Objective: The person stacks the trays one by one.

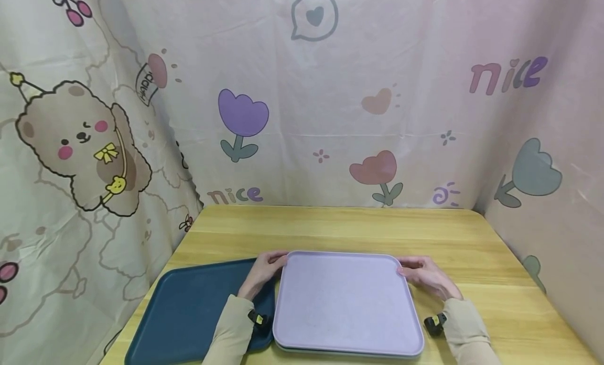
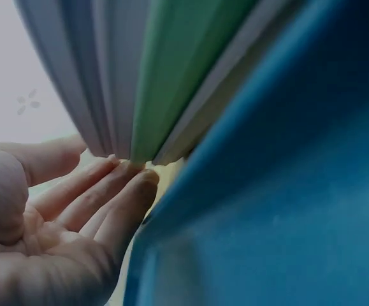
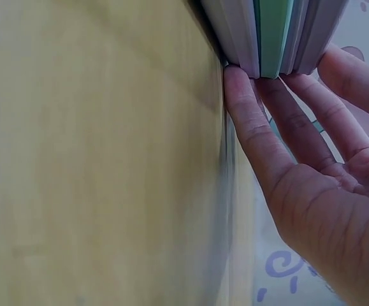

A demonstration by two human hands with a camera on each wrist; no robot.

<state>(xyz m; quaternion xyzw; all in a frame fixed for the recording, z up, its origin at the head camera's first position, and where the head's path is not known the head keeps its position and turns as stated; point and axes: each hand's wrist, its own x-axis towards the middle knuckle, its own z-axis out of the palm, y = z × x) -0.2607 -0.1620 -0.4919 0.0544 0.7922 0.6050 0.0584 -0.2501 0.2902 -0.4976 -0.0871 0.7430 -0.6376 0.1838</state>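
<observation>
A stack of trays stands in the middle of the table, its top one a lavender tray (image 1: 346, 302). In the left wrist view, a green tray (image 2: 171, 70) shows among the paler rims. My left hand (image 1: 265, 270) is at the stack's far left corner, fingertips against the rims, thumb by the top edge. At the far right corner my right hand (image 1: 427, 276) touches the rims with nearly straight fingers (image 3: 254, 121), its thumb at the top tray's edge. A dark blue tray (image 1: 203, 307) lies left of the stack, beneath my left forearm.
The wooden table (image 1: 340, 223) extends behind and to the right of the trays. Printed curtains (image 1: 311, 92) hang behind the table and along both sides. Each wrist carries a small black camera (image 1: 434, 324).
</observation>
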